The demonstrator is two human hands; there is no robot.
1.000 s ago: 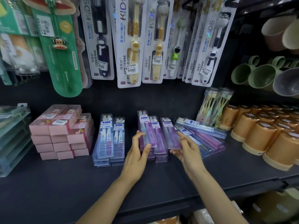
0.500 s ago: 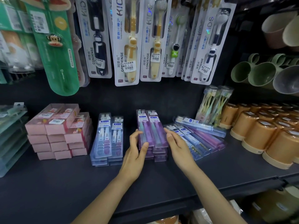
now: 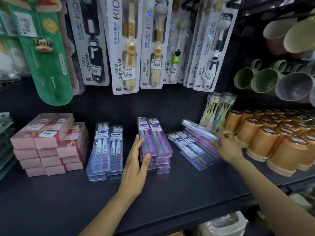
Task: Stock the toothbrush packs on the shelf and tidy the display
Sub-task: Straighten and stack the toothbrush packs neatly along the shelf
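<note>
The purple toothbrush packs (image 3: 154, 138) sit in a squared stack at the middle of the shelf (image 3: 51, 198), and that pile looks done: edges line up and the labels face up. The left hand (image 3: 134, 167) lies flat against the stack's left side, fingers straight, thumb touching the near corner, holding nothing. To its left the blue toothbrush packs (image 3: 107, 150) also stand in a neat double stack.

What is left, as I judge it, is the heap to the right. The loose packs (image 3: 192, 145) lie fanned and askew, one clear pack tilted across the far side of the others. The right hand (image 3: 226, 147) rests on the right edge of this heap, just beside the orange cups (image 3: 272, 138); it is blurred, so I cannot tell whether its fingers grip a pack or only press on it. So the tidying looks a good way along, with this one pile yet to square up.

The shelf is dark and matt, with bare space along its near edge. Pink boxes (image 3: 49, 143) are stacked far left. A clear tub of pastel brushes (image 3: 218, 111) stands at the back, right of the heap. Carded kids' toothbrushes (image 3: 124, 45) hang above on the dark back wall, and green mugs (image 3: 260, 80) lie on their sides on a higher shelf to the right.
</note>
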